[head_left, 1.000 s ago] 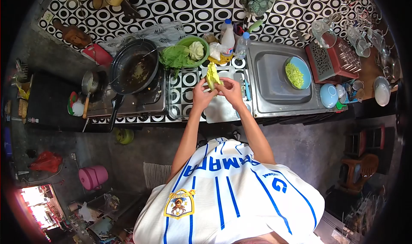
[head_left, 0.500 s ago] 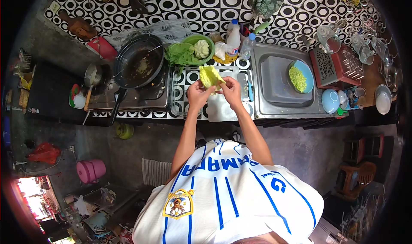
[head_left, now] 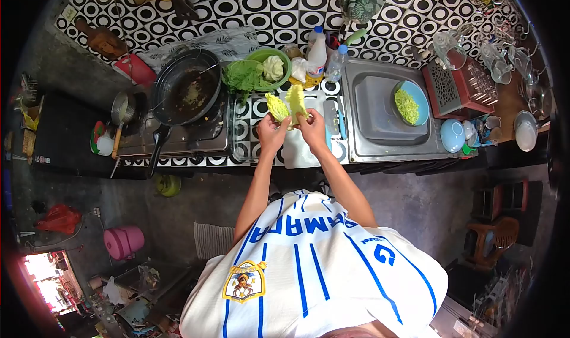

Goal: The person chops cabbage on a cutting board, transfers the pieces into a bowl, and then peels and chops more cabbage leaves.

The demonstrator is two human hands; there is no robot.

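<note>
In the head view, my left hand (head_left: 271, 133) is closed on a yellow-green piece of cabbage leaf (head_left: 276, 106). Beside it, my right hand (head_left: 312, 131) pinches a second piece of leaf (head_left: 296, 100), which stands upright with a ragged edge. The two pieces are apart at the top, with my fingertips close together below. Both hands are over a pale cutting board (head_left: 300, 154) on the tiled counter. A blue-handled knife (head_left: 342, 126) lies right of my right hand. Just behind the leaves, a green basin (head_left: 289, 76) holds leafy greens (head_left: 244, 75) and a pale head of vegetable (head_left: 273, 68).
A black frying pan (head_left: 189, 94) sits on the stove at left. Bottles (head_left: 317, 56) stand behind the board. On the right, a sink (head_left: 356, 145) holds a grey tub (head_left: 380, 112) and a blue bowl (head_left: 424, 103) of shredded greens. A dish rack (head_left: 442, 88) stands beyond.
The single leaf between my hands has come apart into two pieces, one in each hand. The view has shifted slightly.
</note>
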